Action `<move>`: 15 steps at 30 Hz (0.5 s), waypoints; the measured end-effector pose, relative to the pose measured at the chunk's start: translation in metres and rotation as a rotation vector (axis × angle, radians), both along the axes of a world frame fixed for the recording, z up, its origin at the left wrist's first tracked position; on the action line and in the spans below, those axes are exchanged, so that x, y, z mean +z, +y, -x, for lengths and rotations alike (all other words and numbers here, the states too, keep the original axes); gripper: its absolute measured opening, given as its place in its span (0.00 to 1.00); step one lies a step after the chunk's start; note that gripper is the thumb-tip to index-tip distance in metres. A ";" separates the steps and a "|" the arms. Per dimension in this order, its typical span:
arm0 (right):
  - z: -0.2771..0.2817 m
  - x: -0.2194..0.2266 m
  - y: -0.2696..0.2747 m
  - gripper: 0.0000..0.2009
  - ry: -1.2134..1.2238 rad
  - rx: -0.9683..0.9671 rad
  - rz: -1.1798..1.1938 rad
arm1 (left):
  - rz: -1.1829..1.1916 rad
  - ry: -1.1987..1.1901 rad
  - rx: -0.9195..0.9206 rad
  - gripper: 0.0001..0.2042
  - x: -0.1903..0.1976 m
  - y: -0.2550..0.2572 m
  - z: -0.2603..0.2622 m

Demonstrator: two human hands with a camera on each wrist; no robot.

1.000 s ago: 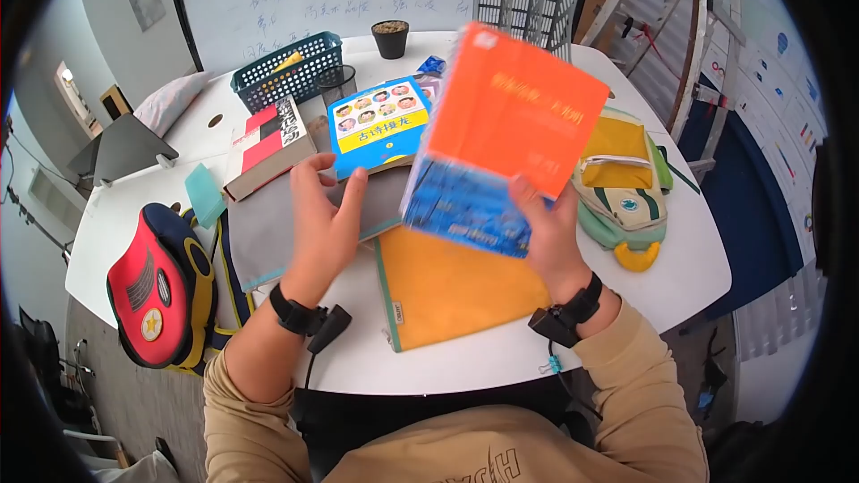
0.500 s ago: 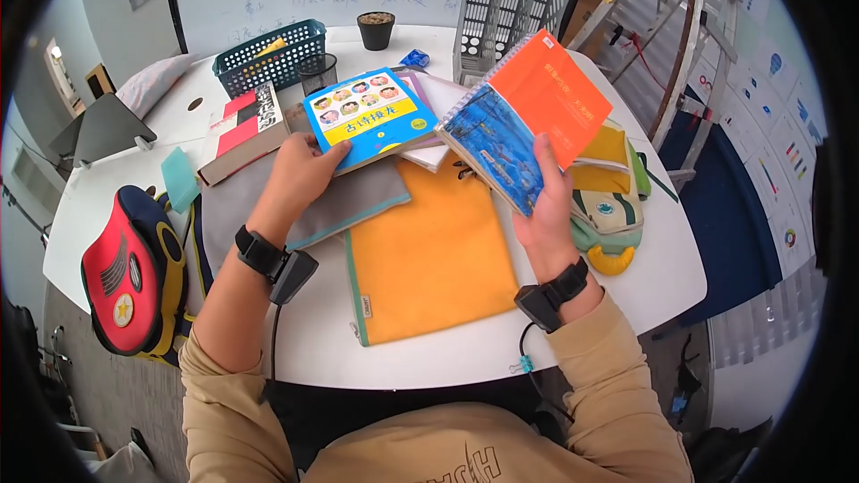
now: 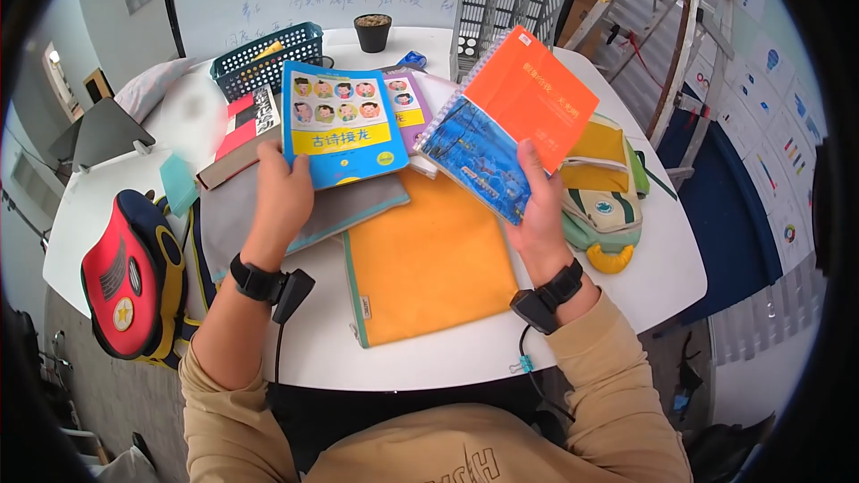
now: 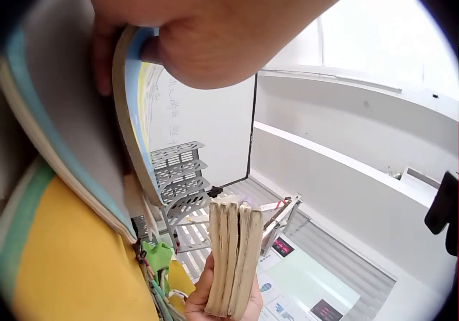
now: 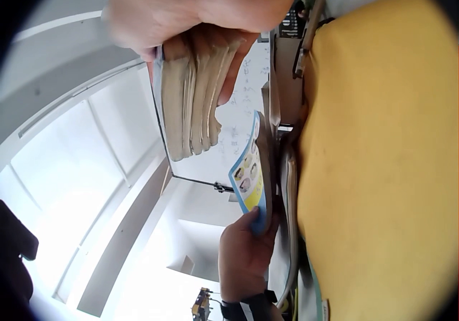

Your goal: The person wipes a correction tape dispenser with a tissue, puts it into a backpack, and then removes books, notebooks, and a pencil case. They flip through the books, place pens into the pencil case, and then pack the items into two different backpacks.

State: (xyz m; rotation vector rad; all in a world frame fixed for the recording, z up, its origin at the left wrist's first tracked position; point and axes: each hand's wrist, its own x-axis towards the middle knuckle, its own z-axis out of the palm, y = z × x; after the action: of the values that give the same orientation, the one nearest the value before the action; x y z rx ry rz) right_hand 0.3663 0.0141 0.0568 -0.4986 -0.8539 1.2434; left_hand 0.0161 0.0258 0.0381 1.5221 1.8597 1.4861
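My left hand [image 3: 284, 201] grips the lower left edge of a blue and yellow children's book [image 3: 344, 125], thumb on the cover, and the book is tilted up over a grey zip pouch [image 3: 353, 215]. A purple book [image 3: 407, 103] shows partly behind it. My right hand [image 3: 540, 201] holds a spiral-bound notebook [image 3: 510, 107] with an orange and blue cover, thumb on its front. The right wrist view shows a thick block of page edges [image 5: 188, 102] in that hand, in several sections. Below both hands lies an orange zip pouch [image 3: 429, 268].
A red and navy backpack [image 3: 130, 277] stands at the left, a green and yellow bag [image 3: 604, 188] at the right. Behind are a thick book [image 3: 242, 148], a teal basket [image 3: 268, 63], a potted plant [image 3: 372, 34] and a grey file rack [image 3: 506, 18].
My left hand, first bare, has taken the blue book by its edge and raised it leftward, baring more of the purple book. My right hand has moved the notebook slightly lower and tilted it.
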 end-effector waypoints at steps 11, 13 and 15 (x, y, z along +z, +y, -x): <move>-0.002 0.001 -0.003 0.27 0.013 0.035 -0.017 | -0.383 -0.438 -0.199 0.23 0.035 -0.024 -0.001; 0.000 0.004 -0.006 0.28 0.031 0.069 -0.027 | -0.369 -0.419 -0.286 0.24 0.035 -0.031 -0.007; -0.001 0.003 -0.008 0.29 -0.018 0.093 -0.054 | -0.385 -0.353 -0.379 0.24 0.027 -0.035 -0.016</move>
State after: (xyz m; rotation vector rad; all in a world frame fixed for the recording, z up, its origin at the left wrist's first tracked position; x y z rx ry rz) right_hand 0.3674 0.0059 0.0595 -0.4315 -0.9321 1.2984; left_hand 0.0323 -0.0090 0.0650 1.5322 1.0631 1.8395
